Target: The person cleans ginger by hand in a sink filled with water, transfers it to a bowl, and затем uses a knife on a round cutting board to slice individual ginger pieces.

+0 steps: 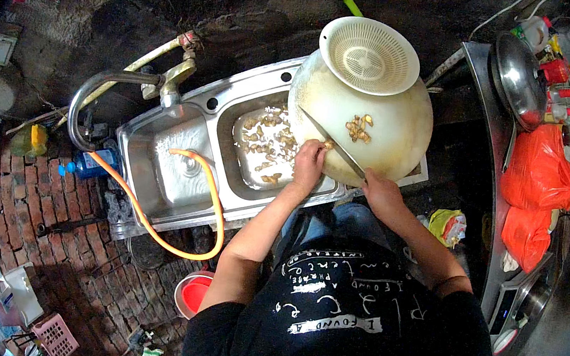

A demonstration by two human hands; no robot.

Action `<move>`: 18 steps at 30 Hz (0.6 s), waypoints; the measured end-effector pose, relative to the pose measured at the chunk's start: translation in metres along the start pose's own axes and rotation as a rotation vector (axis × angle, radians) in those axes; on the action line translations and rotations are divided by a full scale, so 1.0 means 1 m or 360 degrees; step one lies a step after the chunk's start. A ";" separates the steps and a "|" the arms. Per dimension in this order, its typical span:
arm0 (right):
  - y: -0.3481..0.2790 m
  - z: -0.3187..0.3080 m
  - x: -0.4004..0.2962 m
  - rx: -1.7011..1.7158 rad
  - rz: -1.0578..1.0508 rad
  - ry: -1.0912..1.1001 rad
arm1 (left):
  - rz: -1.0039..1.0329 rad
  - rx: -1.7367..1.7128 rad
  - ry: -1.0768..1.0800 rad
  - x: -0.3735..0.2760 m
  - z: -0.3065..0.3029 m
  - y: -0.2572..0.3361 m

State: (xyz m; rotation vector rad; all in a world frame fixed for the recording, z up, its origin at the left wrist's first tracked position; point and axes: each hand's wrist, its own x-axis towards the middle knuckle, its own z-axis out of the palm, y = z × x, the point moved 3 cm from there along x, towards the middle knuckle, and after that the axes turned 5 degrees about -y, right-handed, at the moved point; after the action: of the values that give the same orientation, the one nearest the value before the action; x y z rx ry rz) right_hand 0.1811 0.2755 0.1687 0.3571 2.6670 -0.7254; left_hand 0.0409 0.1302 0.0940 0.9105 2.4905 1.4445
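On a round pale cutting board [392, 132] beside the sink, my left hand [309, 164] pinches a small brown knobbly root piece [328, 144]. My right hand [382, 192] grips the handle of a kitchen knife [339, 147], its blade slanting across the board close to my left fingertips. Further back on the board lies a small pile of brown pieces [359, 128], which look like ginger or a similar root. A cream plastic colander [369, 56] rests on the board's far edge. Many more such roots [268, 141] lie in water in the right sink basin.
The steel sink's left basin [180, 165] holds the end of an orange hose [221, 207] running from a curved faucet [87, 95]. A red bucket [194, 295] stands on the brick floor. At right, a counter bears a lidded wok [518, 78] and red plastic bags [539, 172].
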 end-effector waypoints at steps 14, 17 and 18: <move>-0.010 -0.015 0.012 0.0087 -0.0133 0.0038 | -0.0019 0.0028 0.0118 -0.006 -0.001 -0.009; -0.009 -0.010 0.012 0.0057 -0.0147 -0.0025 | -0.0012 0.0025 0.0108 -0.005 -0.003 -0.005; -0.008 -0.006 0.015 0.0058 -0.0139 -0.0047 | -0.0026 0.0030 0.0111 -0.004 -0.002 -0.007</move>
State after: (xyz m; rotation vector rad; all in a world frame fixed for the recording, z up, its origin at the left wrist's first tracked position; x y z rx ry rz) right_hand 0.1630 0.2739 0.1707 0.2382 2.6585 -0.8002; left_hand 0.0406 0.1237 0.0889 0.8554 2.5589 1.4748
